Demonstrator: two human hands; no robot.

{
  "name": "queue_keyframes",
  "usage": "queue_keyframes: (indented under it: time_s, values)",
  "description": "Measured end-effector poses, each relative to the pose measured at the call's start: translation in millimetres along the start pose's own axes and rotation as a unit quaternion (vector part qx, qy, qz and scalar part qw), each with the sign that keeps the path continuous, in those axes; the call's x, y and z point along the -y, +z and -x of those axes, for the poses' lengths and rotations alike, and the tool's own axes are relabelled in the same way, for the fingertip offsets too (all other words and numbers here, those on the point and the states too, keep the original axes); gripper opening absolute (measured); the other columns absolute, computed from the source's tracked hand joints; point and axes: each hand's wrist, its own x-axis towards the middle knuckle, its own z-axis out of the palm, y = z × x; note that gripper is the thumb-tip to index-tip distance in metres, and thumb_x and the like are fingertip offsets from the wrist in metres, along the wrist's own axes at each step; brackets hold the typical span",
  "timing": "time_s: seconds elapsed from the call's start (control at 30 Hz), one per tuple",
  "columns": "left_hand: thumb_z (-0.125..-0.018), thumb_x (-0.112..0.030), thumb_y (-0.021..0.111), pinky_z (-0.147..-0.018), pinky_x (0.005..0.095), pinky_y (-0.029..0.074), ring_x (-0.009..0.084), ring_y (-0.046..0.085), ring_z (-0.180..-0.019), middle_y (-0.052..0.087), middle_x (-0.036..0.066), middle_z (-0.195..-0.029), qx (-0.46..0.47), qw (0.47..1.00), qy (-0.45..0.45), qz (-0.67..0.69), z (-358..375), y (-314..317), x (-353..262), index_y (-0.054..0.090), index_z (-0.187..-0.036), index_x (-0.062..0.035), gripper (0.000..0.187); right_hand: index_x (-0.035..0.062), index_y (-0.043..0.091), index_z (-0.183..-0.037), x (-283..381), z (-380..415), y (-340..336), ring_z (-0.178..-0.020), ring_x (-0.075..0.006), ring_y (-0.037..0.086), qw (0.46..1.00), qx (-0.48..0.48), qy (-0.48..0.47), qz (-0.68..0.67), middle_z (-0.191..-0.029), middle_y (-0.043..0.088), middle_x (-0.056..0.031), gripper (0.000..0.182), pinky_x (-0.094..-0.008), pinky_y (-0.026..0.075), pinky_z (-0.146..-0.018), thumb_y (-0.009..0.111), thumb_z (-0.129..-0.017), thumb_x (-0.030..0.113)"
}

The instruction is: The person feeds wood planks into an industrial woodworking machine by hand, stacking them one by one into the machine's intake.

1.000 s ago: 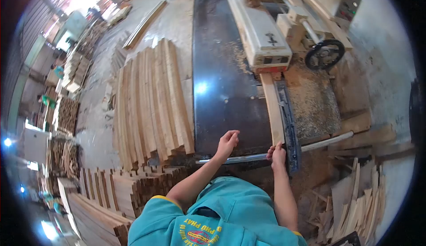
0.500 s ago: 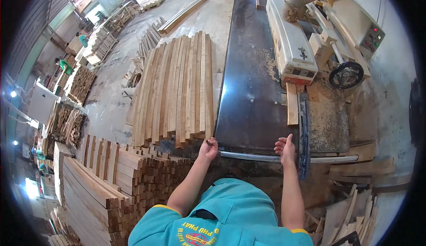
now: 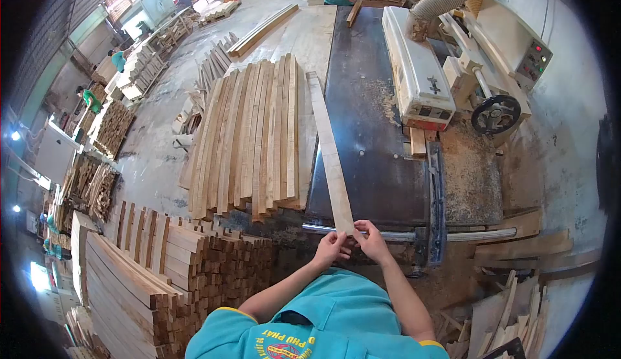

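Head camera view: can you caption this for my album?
Left hand and right hand at the near end of a long board, beside a row of boards.

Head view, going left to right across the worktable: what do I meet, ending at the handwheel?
Row of boards → single pale plank → white machine housing → black handwheel.

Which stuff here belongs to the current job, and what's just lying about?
Job, by the look of it:
- long plank, near end at left hand and right hand
- white machine, second plank poking out
- black table
- plank row alongside

Lying about, probably:
- scrap strips, lower right
- sawdust
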Motion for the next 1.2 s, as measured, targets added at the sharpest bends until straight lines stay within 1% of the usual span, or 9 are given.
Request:
queue_keyframes:
  time_s: [0.23,0.37,0.47,0.57,0.67,0.7,0.93,1.07,1.2]
  values:
    - [-0.102,-0.042,0.060,-0.061,0.0311,0.055,0.0149,0.068,-0.070,0.073,0.008,-0.086,0.150,0.945,0.017,-0.291,-12.9,-4.6,-12.0,0.068,-0.103,0.0004,0.043,0.0014,0.055,-0.121,-63.0,28.9,-28.3,-0.097,-0.0162,0.066,0.996,-0.070,-0.023,-0.048,-0.108,0.068,-0.0106,0.022,-0.0314,0.058,-0.079,0.061,-0.101,0.011]
    - [-0.096,-0.030,0.069,-0.069,0.0351,0.056,0.0184,0.069,-0.075,0.073,0.012,-0.084,0.036,0.912,0.195,-0.358,-63.7,1.1,-18.8,0.067,-0.107,0.0037,0.036,0.0011,0.061,-0.120,-102.8,88.9,-57.0,-0.099,-0.0159,0.065,0.971,-0.195,0.023,-0.138,-0.109,0.068,-0.0076,0.022,-0.0317,0.054,-0.085,0.062,-0.099,0.008]
    - [-0.095,-0.028,0.070,-0.071,0.0362,0.056,0.0211,0.070,-0.076,0.072,0.014,-0.085,-0.013,0.905,0.220,-0.365,-89.1,24.1,-32.8,0.061,-0.117,0.0067,0.042,0.0009,0.063,-0.120,-115.2,158.3,-73.1,-0.101,-0.0164,0.065,0.948,-0.256,0.064,-0.179,-0.109,0.068,-0.0073,0.023,-0.0314,0.054,-0.085,0.063,-0.098,0.010]
    - [-0.094,-0.027,0.070,-0.077,0.0404,0.057,0.0303,0.073,-0.084,0.073,0.020,-0.090,-0.027,0.897,0.211,-0.388,-97.1,56.0,-31.1,0.045,-0.135,0.0107,0.061,0.0016,0.065,-0.119,-146.2,226.1,-76.5,-0.099,-0.0169,0.066,0.906,-0.340,0.108,-0.225,-0.108,0.069,-0.0068,0.022,-0.0315,0.054,-0.082,0.062,-0.100,0.012]
    - [-0.095,-0.026,0.066,-0.086,0.0488,0.057,0.0465,0.069,-0.101,0.067,0.038,-0.105,0.098,0.828,0.189,-0.519,-84.4,86.5,-1.8,0.005,-0.144,0.0250,0.093,0.0026,0.065,-0.121,-210.6,298.1,-69.0,-0.091,-0.0163,0.066,0.857,-0.412,0.092,-0.297,-0.105,0.069,-0.0069,0.024,-0.0319,0.055,-0.076,0.061,-0.102,0.016]
    - [-0.096,-0.026,0.064,-0.084,0.0481,0.057,0.0449,0.070,-0.098,0.065,0.038,-0.108,0.124,0.827,0.202,-0.509,-74.9,92.8,11.8,0.004,-0.141,0.0286,0.093,0.0029,0.064,-0.124,-219.7,311.7,-65.8,-0.085,-0.0153,0.065,0.839,-0.420,0.071,-0.337,-0.104,0.068,-0.0072,0.026,-0.0323,0.056,-0.072,0.060,-0.103,0.018]
    - [-0.101,-0.022,0.059,-0.081,0.0459,0.057,0.0414,0.069,-0.100,0.064,0.033,-0.113,0.260,0.789,0.177,-0.527,-43.6,142.5,41.2,0.000,-0.149,0.0175,0.085,0.0015,0.064,-0.122,-206.6,375.1,-8.8,-0.062,-0.0096,0.054,0.755,-0.527,0.108,-0.375,-0.083,0.064,-0.0032,0.027,-0.0272,0.050,-0.056,0.061,-0.103,0.020]
    - [-0.101,-0.019,0.058,-0.078,0.0454,0.055,0.0400,0.068,-0.095,0.064,0.030,-0.111,0.287,0.765,0.193,-0.543,-45.5,163.1,47.3,0.002,-0.152,0.0125,0.082,0.0011,0.064,-0.121,-224.0,382.6,8.3,-0.060,-0.0104,0.053,0.736,-0.542,0.099,-0.392,-0.083,0.064,-0.0046,0.028,-0.0272,0.049,-0.055,0.061,-0.103,0.022]
    - [-0.101,-0.017,0.058,-0.079,0.0444,0.054,0.0390,0.067,-0.095,0.063,0.029,-0.110,0.301,0.775,0.199,-0.519,-59.5,179.3,62.3,0.003,-0.153,0.0112,0.081,0.0016,0.063,-0.124,-214.9,380.3,9.5,-0.072,-0.0158,0.065,0.711,-0.562,0.081,-0.415,-0.095,0.068,-0.0096,0.028,-0.0322,0.057,-0.062,0.060,-0.103,0.020]
